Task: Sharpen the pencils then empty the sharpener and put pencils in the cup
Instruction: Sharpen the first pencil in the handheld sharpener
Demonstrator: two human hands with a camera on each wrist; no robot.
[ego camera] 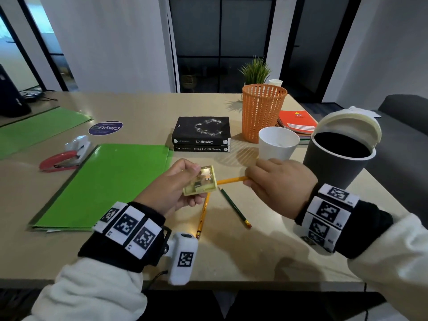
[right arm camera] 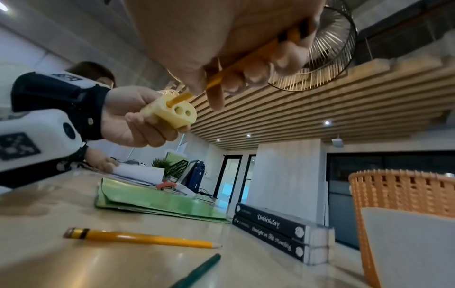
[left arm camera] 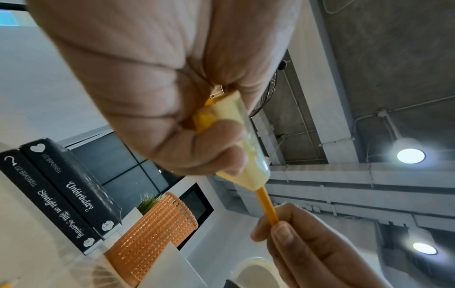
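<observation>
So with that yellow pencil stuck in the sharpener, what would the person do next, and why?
Probably twist the yellow pencil with the right hand, while the left hand grips the sharpener. Its tip sits in one of the holes, so sharpening seems under way. Two more pencils lie on the table; the white cup holds none.

Pale yellow boxy plastic sharpener (ego camera: 201, 181) held above the table, yellow wooden pencil (ego camera: 231, 180) pushed into its end hole, second yellow pencil (ego camera: 202, 216) and dark green pencil (ego camera: 235, 208) lying beneath, white paper cup (ego camera: 277, 144) upright just beyond
</observation>
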